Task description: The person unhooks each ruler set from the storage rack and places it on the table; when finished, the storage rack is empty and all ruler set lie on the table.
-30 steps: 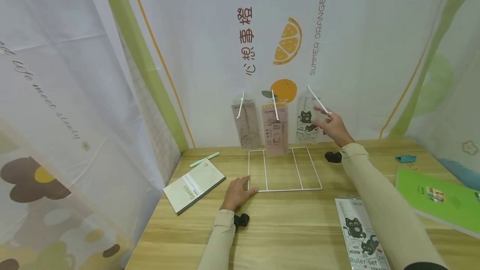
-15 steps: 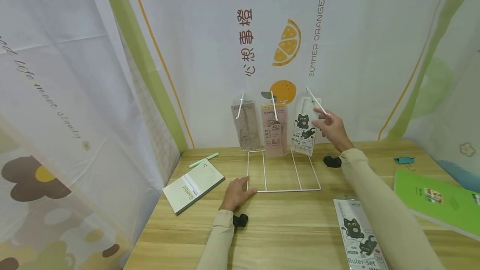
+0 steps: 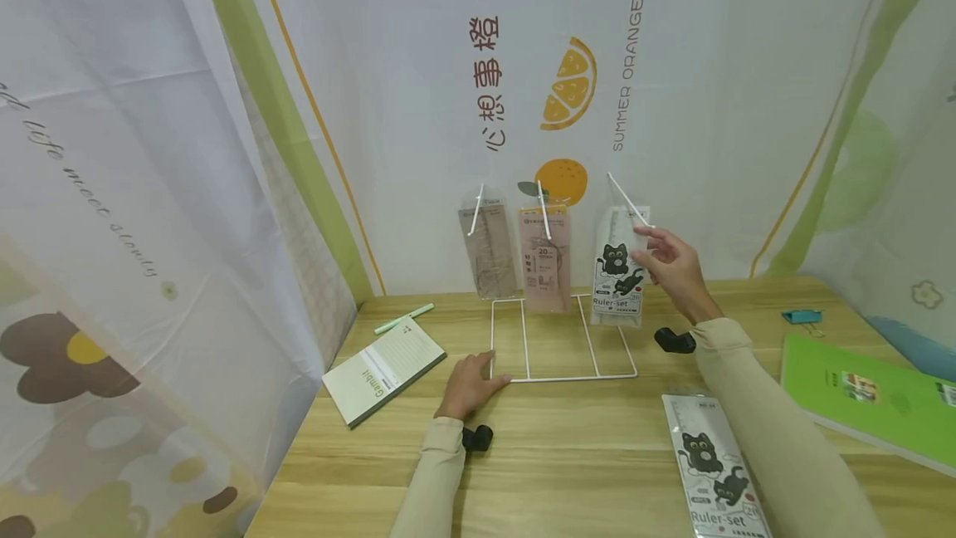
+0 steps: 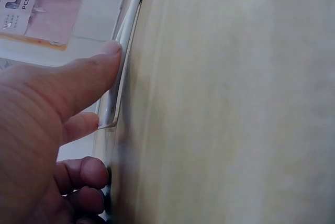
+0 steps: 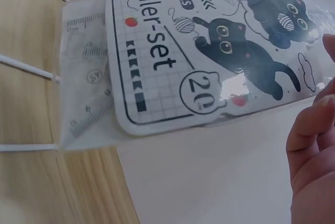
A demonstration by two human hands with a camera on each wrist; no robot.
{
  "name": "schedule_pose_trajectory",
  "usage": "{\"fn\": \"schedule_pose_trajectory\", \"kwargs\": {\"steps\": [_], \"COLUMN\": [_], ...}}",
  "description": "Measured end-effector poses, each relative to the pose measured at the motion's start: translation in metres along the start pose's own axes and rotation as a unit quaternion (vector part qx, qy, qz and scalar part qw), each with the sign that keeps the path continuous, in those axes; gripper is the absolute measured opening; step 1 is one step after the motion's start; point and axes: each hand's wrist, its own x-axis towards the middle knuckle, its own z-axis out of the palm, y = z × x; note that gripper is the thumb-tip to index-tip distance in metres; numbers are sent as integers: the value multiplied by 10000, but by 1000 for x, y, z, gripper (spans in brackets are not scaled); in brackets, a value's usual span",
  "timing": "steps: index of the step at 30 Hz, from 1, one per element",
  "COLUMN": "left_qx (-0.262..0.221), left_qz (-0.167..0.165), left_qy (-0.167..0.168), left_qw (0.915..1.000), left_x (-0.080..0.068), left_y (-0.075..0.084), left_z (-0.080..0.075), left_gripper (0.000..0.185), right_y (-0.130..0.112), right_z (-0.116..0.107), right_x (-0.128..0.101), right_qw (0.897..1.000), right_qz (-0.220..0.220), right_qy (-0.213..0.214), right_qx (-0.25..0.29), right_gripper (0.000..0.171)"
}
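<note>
A white wire rack point(image 3: 562, 377) stands on the wooden table point(image 3: 582, 455) against the back curtain, with three hooks. My left hand point(image 3: 485, 374) rests flat on the table at the base's front left corner, thumb against the wire point(image 4: 121, 62). My right hand point(image 3: 651, 241) pinches the top of a cat-print ruler-set pack point(image 3: 618, 276) near the tip of the right hook point(image 3: 626, 202). The pack point(image 5: 209, 56) fills the right wrist view, with my fingers point(image 5: 309, 145) at its edge. A brownish pack point(image 3: 489, 249) and a pink pack point(image 3: 546, 260) hang on the other hooks.
A second ruler-set pack point(image 3: 713, 467) lies at the front right, beside a green folder point(image 3: 866, 397) and a blue binder clip point(image 3: 802, 315). A notebook point(image 3: 384, 369) and a green pen point(image 3: 406, 318) lie to the left. Small black objects point(image 3: 478, 437) point(image 3: 675, 341) sit near each wrist.
My right hand has drawn the cat-print pack forward along the right hook, from near the curtain to near the tip, and it hangs lower. The left hand has stayed put.
</note>
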Motion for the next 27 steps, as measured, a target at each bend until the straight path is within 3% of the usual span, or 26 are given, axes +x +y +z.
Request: {"fn": "schedule_pose_trajectory", "kwargs": {"steps": [18,27], "left_qx": [5,-60], "left_qz": [9,53], "left_qy": [14,35], "left_qw": [10000,10000], "left_x": [1,0], "left_y": [1,0], "left_z": [0,-1], "left_gripper": [60,59], "right_y": [-10,-23], "right_z": [-14,-18], "right_x": [-44,-70], "right_qw": [9985,9985], "right_qz": [-525,-457], "right_qy": [-120,-272], "right_qx": [38,-151], "right_gripper": [43,44]}}
